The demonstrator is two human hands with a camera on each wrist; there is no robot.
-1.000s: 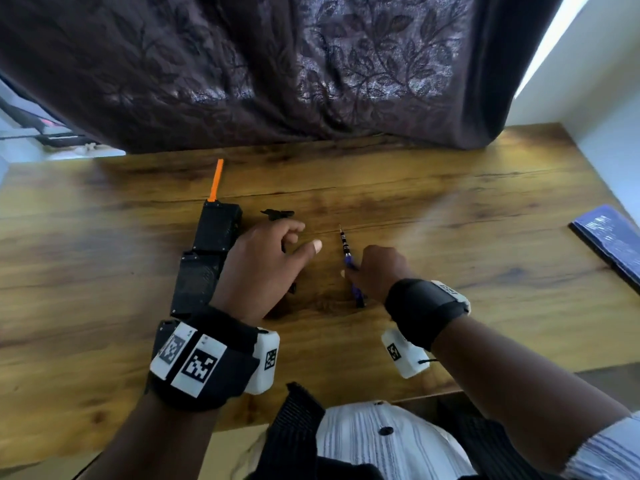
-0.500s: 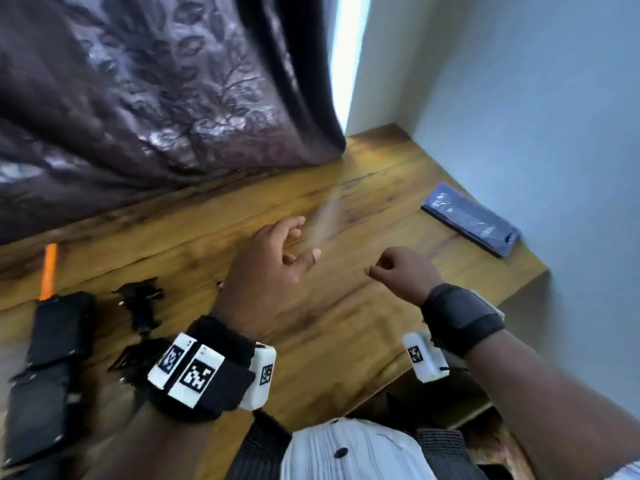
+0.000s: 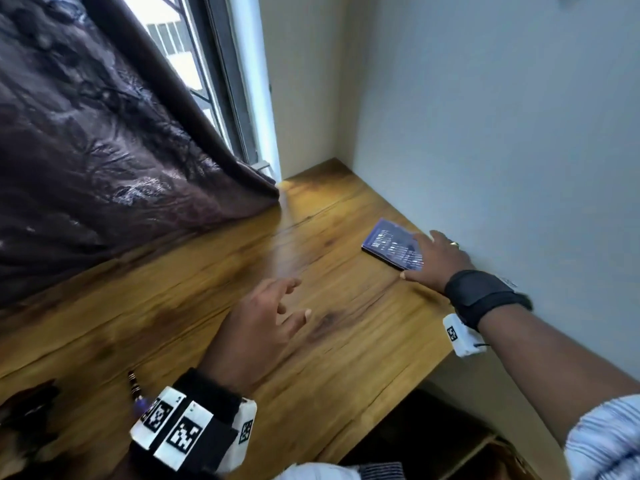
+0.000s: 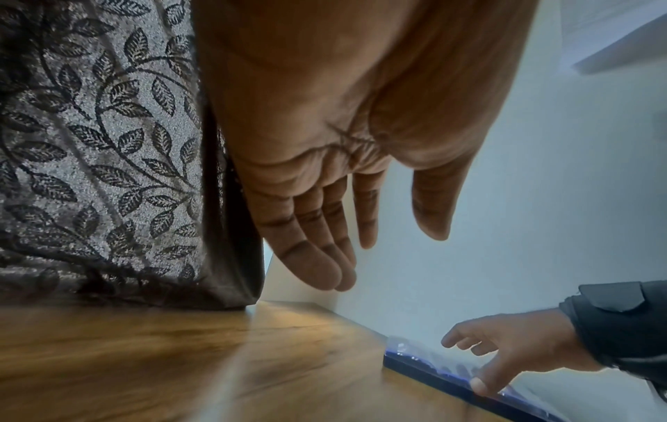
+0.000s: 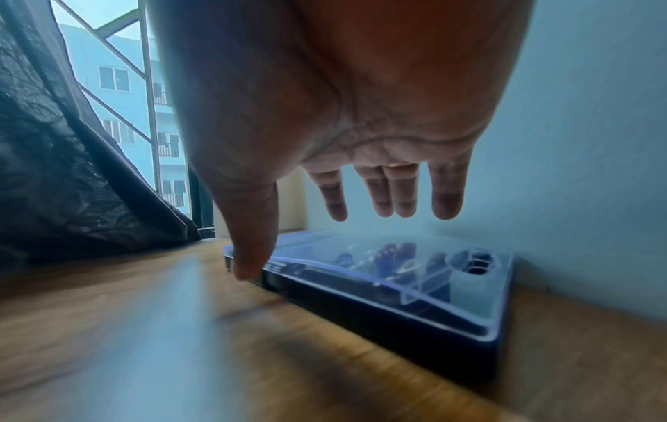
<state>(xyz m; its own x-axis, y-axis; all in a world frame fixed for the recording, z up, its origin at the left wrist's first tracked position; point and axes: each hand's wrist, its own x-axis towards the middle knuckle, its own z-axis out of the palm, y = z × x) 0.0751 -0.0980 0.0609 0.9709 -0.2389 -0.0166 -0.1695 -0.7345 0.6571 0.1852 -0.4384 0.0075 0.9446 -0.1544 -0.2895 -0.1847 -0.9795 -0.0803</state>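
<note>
- Blue case (image 3: 389, 243): flat on the table (image 3: 346, 306), against the wall.
- Right hand (image 3: 437, 262): has left the screwdriver (image 3: 133, 384) and is now spread over the case, thumb at its edge, nothing gripped. A pickup looks imminent.
- Left hand (image 3: 256, 327): fingers relaxed, empty.

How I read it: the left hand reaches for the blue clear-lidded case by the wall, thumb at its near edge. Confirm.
Wrong hand. The right hand reaches for the blue clear-lidded case by the wall, thumb at its near edge; the head view shows it.
</note>
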